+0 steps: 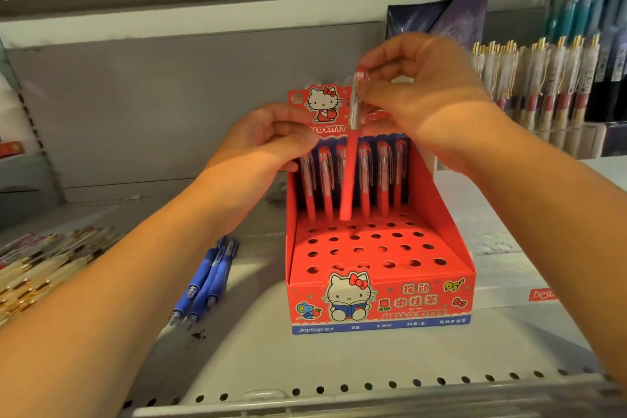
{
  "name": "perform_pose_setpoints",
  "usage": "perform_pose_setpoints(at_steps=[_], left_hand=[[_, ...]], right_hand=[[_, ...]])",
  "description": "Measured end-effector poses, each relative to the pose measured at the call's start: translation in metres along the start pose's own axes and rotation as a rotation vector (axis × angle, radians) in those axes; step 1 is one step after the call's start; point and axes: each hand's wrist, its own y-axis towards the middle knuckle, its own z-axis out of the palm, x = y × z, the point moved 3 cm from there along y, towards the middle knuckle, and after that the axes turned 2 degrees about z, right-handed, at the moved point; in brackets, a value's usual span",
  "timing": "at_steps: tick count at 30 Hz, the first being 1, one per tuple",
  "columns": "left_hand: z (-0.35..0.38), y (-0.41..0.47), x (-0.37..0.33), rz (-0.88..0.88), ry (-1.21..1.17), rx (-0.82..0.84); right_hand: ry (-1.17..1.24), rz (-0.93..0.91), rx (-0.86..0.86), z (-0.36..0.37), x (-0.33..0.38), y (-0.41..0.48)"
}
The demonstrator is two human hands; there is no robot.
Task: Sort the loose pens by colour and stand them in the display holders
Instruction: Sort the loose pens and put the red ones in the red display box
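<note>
A red Hello Kitty display holder (376, 302) with rows of round holes stands on the shelf. Several red pens (364, 176) stand in its back row. My right hand (420, 88) pinches the top of one red pen (349, 180), which is upright with its tip at a hole in the second row. My left hand (271, 136) holds the holder's back left corner by the header card. Three blue pens (203, 282) lie loose on the shelf, left of the holder.
A heap of pale, gold-trimmed pens (44, 265) lies at the far left. Racks of similar pens (543, 78) stand at the right, a dark packet (437, 17) behind. A white box (502, 288) sits right of the holder. The perforated shelf edge (373, 387) runs along the front.
</note>
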Motion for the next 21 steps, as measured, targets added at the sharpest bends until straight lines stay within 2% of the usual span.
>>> perform_pose_setpoints(at_steps=[2, 4, 6, 9, 13, 21], left_hand=[[-0.004, 0.004, 0.005, -0.027, 0.128, -0.099], [-0.007, 0.004, 0.014, -0.146, 0.286, -0.155], [-0.007, 0.000, 0.022, -0.318, 0.360, -0.115], [-0.003, -0.007, 0.029, -0.476, 0.283, 0.016], [-0.001, -0.010, 0.031, -0.525, 0.205, 0.108], [-0.003, -0.010, 0.033, -0.530, 0.224, 0.134]], right_hand=[[-0.142, -0.013, -0.042, -0.005, -0.001, 0.003], [-0.281, -0.031, -0.090, -0.010, -0.004, 0.007], [-0.465, -0.066, -0.122, -0.013, -0.007, 0.010], [-0.647, -0.079, -0.121, -0.015, -0.010, 0.011], [-0.740, -0.050, -0.100, -0.015, -0.013, 0.011], [-0.736, 0.029, -0.052, -0.013, -0.014, 0.008]])
